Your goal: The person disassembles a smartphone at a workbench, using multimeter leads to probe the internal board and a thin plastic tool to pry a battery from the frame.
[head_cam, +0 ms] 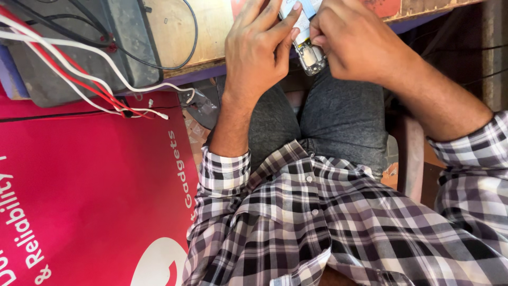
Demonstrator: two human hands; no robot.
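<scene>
Both hands meet at the wooden bench's (pixel 211 32) edge, above my lap: my left hand (pixel 256 50) and right hand (pixel 354 45) are each pinched on the same small opened phone (pixel 307 50), its bare metal end pointing down toward my grey trousers (pixel 338 116). Off to my left I see a dark grey box (pixel 79 47) with red and white wires (pixel 95 87) trailing over a red banner (pixel 90 196).

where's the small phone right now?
Head view, top centre: the small phone is held between the left hand and right hand, over the wooden bench edge.
</scene>
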